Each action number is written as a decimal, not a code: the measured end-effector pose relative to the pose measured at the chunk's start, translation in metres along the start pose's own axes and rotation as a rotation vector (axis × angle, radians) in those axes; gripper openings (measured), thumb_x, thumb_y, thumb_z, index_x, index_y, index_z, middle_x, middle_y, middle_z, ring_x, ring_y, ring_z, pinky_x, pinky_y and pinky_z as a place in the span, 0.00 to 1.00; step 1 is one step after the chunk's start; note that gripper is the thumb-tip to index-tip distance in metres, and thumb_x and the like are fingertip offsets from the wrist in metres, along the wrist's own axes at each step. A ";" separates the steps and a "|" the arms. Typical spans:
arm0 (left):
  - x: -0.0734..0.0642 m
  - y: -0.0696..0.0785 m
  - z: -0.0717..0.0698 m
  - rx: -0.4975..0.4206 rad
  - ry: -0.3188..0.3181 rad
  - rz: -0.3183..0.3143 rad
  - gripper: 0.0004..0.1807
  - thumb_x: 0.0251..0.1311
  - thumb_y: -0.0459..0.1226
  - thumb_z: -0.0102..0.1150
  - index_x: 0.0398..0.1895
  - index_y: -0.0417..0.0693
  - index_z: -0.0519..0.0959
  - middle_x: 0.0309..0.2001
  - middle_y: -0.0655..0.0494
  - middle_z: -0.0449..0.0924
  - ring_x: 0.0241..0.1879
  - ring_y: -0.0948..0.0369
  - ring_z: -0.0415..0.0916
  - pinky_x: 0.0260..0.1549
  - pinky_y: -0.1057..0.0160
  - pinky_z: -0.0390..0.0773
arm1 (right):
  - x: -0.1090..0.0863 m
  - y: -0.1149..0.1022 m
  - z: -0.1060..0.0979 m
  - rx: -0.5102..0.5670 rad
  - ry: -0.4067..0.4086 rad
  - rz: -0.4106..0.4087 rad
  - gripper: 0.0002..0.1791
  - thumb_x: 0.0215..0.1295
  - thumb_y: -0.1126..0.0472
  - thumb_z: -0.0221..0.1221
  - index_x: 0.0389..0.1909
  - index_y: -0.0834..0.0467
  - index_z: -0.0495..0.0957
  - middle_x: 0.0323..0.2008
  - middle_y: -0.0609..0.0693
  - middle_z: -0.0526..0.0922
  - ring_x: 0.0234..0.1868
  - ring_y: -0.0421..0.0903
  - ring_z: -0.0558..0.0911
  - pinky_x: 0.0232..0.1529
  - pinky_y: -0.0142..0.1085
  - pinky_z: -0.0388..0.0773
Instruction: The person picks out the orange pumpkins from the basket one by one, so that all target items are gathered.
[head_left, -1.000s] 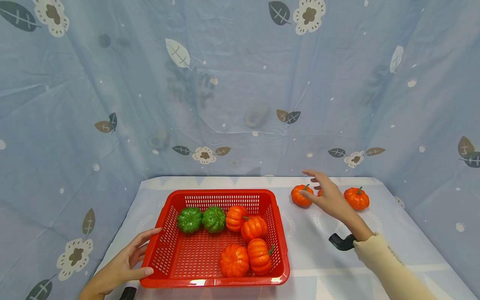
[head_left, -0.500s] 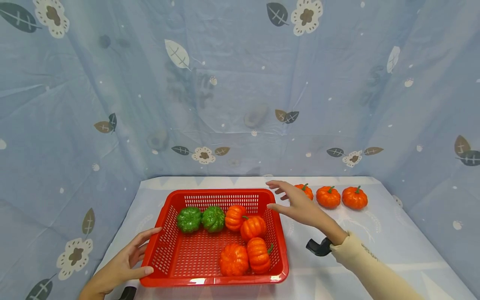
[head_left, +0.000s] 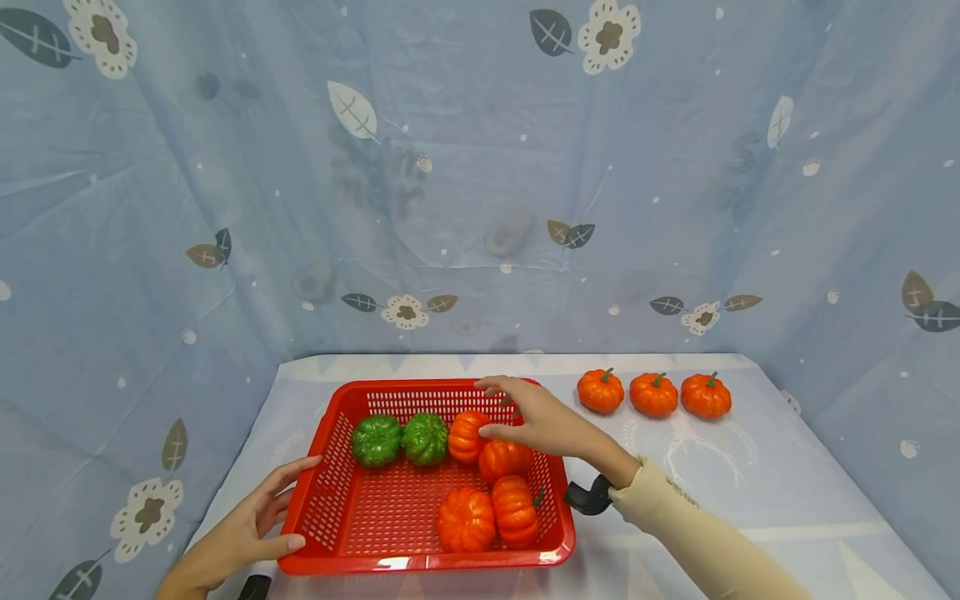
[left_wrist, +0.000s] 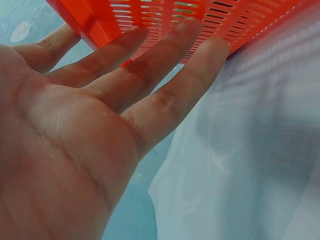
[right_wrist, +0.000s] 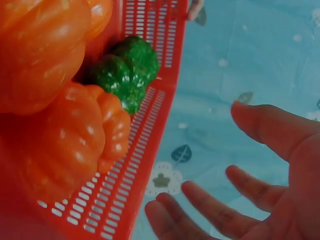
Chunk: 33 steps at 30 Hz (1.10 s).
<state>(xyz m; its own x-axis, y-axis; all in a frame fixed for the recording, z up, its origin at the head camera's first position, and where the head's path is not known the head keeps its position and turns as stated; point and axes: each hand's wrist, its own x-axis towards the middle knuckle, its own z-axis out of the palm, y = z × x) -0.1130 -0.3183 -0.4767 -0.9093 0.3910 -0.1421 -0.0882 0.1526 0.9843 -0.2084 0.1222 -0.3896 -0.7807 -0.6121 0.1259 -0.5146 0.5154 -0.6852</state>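
Observation:
My left hand [head_left: 251, 521] touches the left side of a red plastic basket [head_left: 558, 560], thumb and fingertips at its rim. In the left wrist view the fingers lie nearly straight against the slotted wall. My right hand [head_left: 543, 421] hovers over the basket's right back part, holding nothing, its fingers spread apart. Below it, partly covered, is an orange pumpkin [head_left: 502, 462] beside another orange pumpkin [head_left: 464, 437]. Two more, a round pumpkin [head_left: 465, 521] and a pumpkin on its side [head_left: 516, 510], lie at the basket's front right. Two green ribbed vegetables [head_left: 377, 441] sit at the back left.
On the pale tablecloth [head_left: 675, 517], right of the basket, three orange pumpkins stand in a row: a left one [head_left: 600, 392], a middle one [head_left: 653, 395] and a right one [head_left: 706, 396]. A blue patterned curtain [head_left: 465, 192] surrounds the table's back and sides.
My right hand has moved left, from above the pumpkin row to over the basket's right part, still holding nothing. The left hand, basket and pumpkins stay in place.

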 end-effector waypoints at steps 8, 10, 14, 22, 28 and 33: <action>-0.001 -0.002 -0.002 -0.022 -0.033 0.023 0.44 0.68 0.28 0.60 0.81 0.52 0.48 0.78 0.37 0.40 0.61 0.64 0.75 0.51 0.48 0.84 | 0.011 0.004 0.018 -0.133 -0.172 0.134 0.42 0.65 0.46 0.69 0.72 0.65 0.67 0.66 0.60 0.75 0.67 0.56 0.74 0.68 0.52 0.71; -0.001 -0.002 -0.002 -0.025 -0.033 0.023 0.44 0.68 0.28 0.60 0.81 0.52 0.49 0.78 0.37 0.40 0.61 0.64 0.74 0.51 0.48 0.84 | 0.012 0.004 0.020 -0.177 -0.207 0.178 0.41 0.64 0.46 0.70 0.69 0.68 0.70 0.64 0.61 0.77 0.64 0.55 0.76 0.67 0.50 0.73; -0.001 -0.003 -0.003 -0.027 -0.031 0.015 0.44 0.68 0.29 0.60 0.82 0.54 0.49 0.78 0.38 0.40 0.62 0.64 0.74 0.51 0.47 0.83 | 0.012 0.004 0.023 -0.266 -0.242 0.245 0.24 0.62 0.46 0.71 0.41 0.65 0.82 0.35 0.52 0.83 0.38 0.48 0.80 0.41 0.38 0.80; -0.002 -0.002 -0.003 -0.031 -0.042 0.024 0.44 0.69 0.29 0.59 0.82 0.55 0.48 0.78 0.38 0.39 0.62 0.63 0.74 0.52 0.46 0.83 | 0.013 0.006 0.027 -0.245 -0.289 0.308 0.21 0.59 0.45 0.73 0.41 0.57 0.84 0.25 0.43 0.76 0.28 0.41 0.72 0.29 0.34 0.70; -0.001 -0.002 -0.003 -0.031 -0.035 0.005 0.44 0.68 0.30 0.60 0.82 0.56 0.48 0.79 0.39 0.39 0.61 0.64 0.74 0.52 0.46 0.83 | 0.012 0.006 0.030 -0.206 -0.316 0.317 0.23 0.57 0.44 0.74 0.46 0.52 0.80 0.25 0.45 0.74 0.29 0.42 0.72 0.29 0.35 0.68; -0.001 -0.002 -0.003 -0.036 -0.040 0.006 0.45 0.69 0.30 0.60 0.82 0.55 0.48 0.79 0.38 0.38 0.61 0.64 0.75 0.51 0.46 0.83 | 0.012 0.003 0.030 -0.221 -0.297 0.303 0.27 0.51 0.46 0.78 0.47 0.54 0.79 0.31 0.44 0.78 0.35 0.43 0.74 0.35 0.37 0.74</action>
<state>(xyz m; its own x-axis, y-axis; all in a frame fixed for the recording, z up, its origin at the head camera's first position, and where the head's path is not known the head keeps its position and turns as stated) -0.1129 -0.3213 -0.4781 -0.8931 0.4277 -0.1395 -0.0981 0.1177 0.9882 -0.2088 0.0984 -0.4115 -0.7887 -0.5430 -0.2884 -0.3679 0.7927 -0.4861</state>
